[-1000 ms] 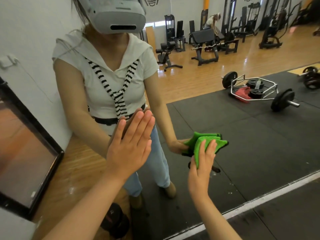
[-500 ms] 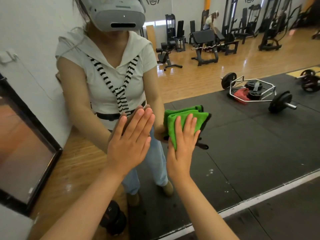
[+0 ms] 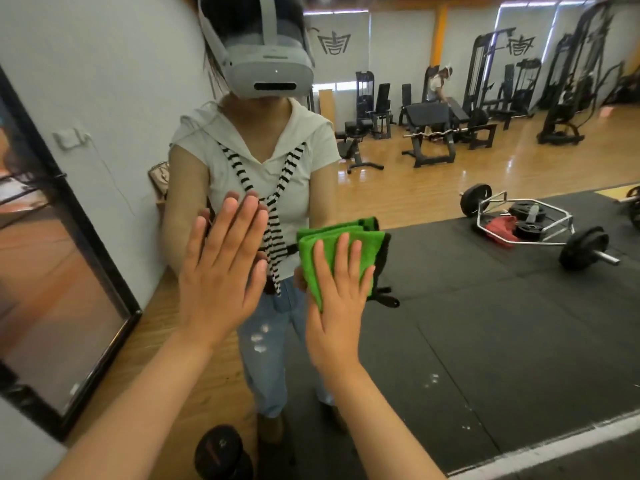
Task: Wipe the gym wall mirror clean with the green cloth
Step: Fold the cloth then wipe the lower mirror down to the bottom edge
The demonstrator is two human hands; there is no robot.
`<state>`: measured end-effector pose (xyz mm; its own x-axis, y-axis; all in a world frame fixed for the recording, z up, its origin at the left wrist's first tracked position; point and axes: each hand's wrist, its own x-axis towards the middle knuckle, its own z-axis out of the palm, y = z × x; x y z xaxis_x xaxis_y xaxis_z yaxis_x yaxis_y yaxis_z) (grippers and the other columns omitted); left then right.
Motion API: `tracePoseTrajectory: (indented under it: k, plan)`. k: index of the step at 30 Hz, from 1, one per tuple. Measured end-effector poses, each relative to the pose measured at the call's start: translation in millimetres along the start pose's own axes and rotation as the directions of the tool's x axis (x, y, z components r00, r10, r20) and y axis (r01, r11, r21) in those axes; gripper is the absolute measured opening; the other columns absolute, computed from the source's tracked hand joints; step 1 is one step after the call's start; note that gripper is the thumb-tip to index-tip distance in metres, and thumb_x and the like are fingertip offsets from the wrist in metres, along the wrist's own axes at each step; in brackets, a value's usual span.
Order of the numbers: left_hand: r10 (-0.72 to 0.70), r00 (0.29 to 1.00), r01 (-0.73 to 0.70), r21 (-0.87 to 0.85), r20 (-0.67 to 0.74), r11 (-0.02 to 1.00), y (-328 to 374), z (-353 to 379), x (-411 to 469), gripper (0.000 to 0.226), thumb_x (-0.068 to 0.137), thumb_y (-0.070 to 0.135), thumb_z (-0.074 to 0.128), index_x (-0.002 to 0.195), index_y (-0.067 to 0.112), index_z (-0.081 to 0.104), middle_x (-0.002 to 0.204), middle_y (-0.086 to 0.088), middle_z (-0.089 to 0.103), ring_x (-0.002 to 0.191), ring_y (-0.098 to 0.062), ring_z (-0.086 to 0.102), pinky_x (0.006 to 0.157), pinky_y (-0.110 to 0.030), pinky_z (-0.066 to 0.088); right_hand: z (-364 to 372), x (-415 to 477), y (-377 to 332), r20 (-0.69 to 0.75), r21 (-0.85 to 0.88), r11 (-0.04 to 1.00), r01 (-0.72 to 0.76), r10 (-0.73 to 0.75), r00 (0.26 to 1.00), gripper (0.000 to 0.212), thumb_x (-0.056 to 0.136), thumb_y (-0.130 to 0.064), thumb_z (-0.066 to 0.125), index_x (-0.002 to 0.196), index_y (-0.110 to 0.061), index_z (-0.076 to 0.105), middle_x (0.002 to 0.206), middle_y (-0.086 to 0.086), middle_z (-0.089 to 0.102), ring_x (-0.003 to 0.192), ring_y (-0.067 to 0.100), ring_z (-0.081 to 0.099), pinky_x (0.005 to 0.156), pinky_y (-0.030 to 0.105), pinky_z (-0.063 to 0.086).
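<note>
Mid-wipe: the right hand (image 3: 337,306) presses the green cloth (image 3: 310,261) on the mirror (image 3: 485,323) with straight fingers. Beside it the left hand (image 3: 221,271) lies flat, open, empty. The next move probably needs a firm sweep.

Wall mirror (image 3: 485,323), folded green cloth (image 3: 310,259) flat against it under the right hand (image 3: 337,306), left hand (image 3: 221,282) flat alongside.

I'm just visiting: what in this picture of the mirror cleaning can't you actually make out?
Head view:
- Glass under the green cloth: hidden by the cloth and the right hand.
- Left hand: its palm faces away, so contact with the mirror is unclear.
- White specks: too small to tell dirt from reflection.
- Mirror's top and right side: cut off by the picture's edges.
</note>
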<state>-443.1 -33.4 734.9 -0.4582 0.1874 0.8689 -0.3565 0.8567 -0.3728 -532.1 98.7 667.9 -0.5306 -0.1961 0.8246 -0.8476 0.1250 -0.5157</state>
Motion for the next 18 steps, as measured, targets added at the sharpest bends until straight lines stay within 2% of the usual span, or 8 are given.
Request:
tracePoseTrajectory:
  k: [3, 5, 8, 11, 13, 15, 16, 18]
  plan:
    - [0.024, 1.000, -0.023, 0.030, -0.011, 0.999, -5, 4, 1, 0.059, 0.105, 0.029, 0.032, 0.160, 0.011, 0.017, 0.169, 0.000, 0.000, 0.156, -0.018, 0.002, 0.126, -0.042, 0.000, -10, -6, 10, 0.066, 0.001, 0.998, 0.067, -0.067, 0.996, 0.069, 0.094, -0.016, 0.040, 0.156, -0.038, 0.020, 0.166, -0.019, -0.004, 0.154, 0.012, -0.002, 0.122, 0.038, -0.013]
    - [0.026, 0.999, -0.025, 0.050, -0.020, 0.998, -4, 6, 0, 0.059, 0.105, 0.029, 0.030, 0.160, 0.011, 0.018, 0.169, 0.000, 0.001, 0.156, -0.019, 0.003, 0.126, -0.043, 0.000, -27, 34, 2, -0.041, 0.097, 0.995, -0.027, 0.031, 0.999, 0.066, 0.093, -0.018, 0.036, 0.156, -0.033, 0.022, 0.164, -0.019, -0.002, 0.153, 0.007, -0.004, 0.122, 0.035, -0.013]
    - [0.027, 1.000, -0.026, 0.081, -0.015, 0.996, -4, 7, -2, 0.059, 0.106, 0.029, 0.028, 0.160, 0.010, 0.014, 0.169, -0.002, 0.000, 0.156, -0.020, 0.001, 0.126, -0.044, 0.000, -40, 102, -21, -0.255, 0.216, 0.969, -0.123, 0.177, 0.950, 0.064, 0.090, -0.019, 0.034, 0.152, -0.028, 0.019, 0.161, -0.010, 0.007, 0.150, 0.002, -0.005, 0.122, 0.036, -0.012]
    - [0.036, 0.999, -0.035, 0.087, -0.011, 0.996, -4, 7, -2, 0.061, 0.106, 0.029, 0.028, 0.161, 0.010, 0.011, 0.169, -0.002, -0.001, 0.156, -0.020, -0.001, 0.126, -0.044, -0.001, -17, 94, -35, -0.230, 0.051, 0.999, -0.013, 0.025, 0.973, 0.065, 0.092, -0.015, 0.039, 0.156, -0.018, 0.026, 0.163, -0.006, 0.006, 0.153, 0.010, -0.004, 0.123, 0.042, -0.010]
    - [0.035, 0.999, -0.034, 0.080, -0.011, 0.996, -4, 7, -2, 0.061, 0.105, 0.029, 0.028, 0.161, 0.011, 0.010, 0.169, -0.002, -0.003, 0.156, -0.019, -0.002, 0.126, -0.044, -0.001, 0, 54, -22, -0.087, -0.089, 0.986, 0.143, -0.151, 0.985, 0.066, 0.092, -0.015, 0.043, 0.155, -0.018, 0.024, 0.166, -0.010, -0.001, 0.154, 0.013, 0.000, 0.124, 0.041, -0.007]
    - [0.032, 0.999, -0.031, 0.075, -0.019, 0.997, -3, 7, -3, 0.062, 0.104, 0.029, 0.030, 0.161, 0.011, 0.010, 0.169, -0.001, -0.003, 0.156, -0.019, -0.001, 0.126, -0.043, -0.001, -6, 38, -2, 0.030, -0.165, 0.942, 0.293, -0.292, 0.956, 0.063, 0.094, -0.019, 0.045, 0.154, -0.020, 0.026, 0.166, -0.013, 0.001, 0.154, 0.012, 0.005, 0.124, 0.039, -0.005]
    - [0.030, 0.999, -0.028, 0.073, -0.023, 0.997, -3, 7, -2, 0.063, 0.104, 0.029, 0.031, 0.161, 0.011, 0.011, 0.169, -0.001, -0.002, 0.156, -0.019, 0.000, 0.126, -0.043, -0.001, -13, 46, 4, 0.037, -0.176, 0.928, 0.327, -0.326, 0.945, 0.059, 0.095, -0.021, 0.044, 0.153, -0.020, 0.029, 0.166, -0.011, 0.007, 0.154, 0.012, 0.006, 0.124, 0.039, -0.003]
    - [0.026, 0.999, -0.024, 0.067, -0.025, 0.997, -3, 8, -2, 0.063, 0.104, 0.029, 0.032, 0.161, 0.011, 0.012, 0.169, -0.002, -0.001, 0.156, -0.019, 0.001, 0.126, -0.043, 0.000, -29, 77, 1, -0.041, -0.186, 0.931, 0.315, -0.328, 0.944, 0.051, 0.101, -0.025, 0.039, 0.151, -0.015, 0.036, 0.163, -0.001, 0.022, 0.153, 0.013, 0.008, 0.124, 0.044, 0.001]
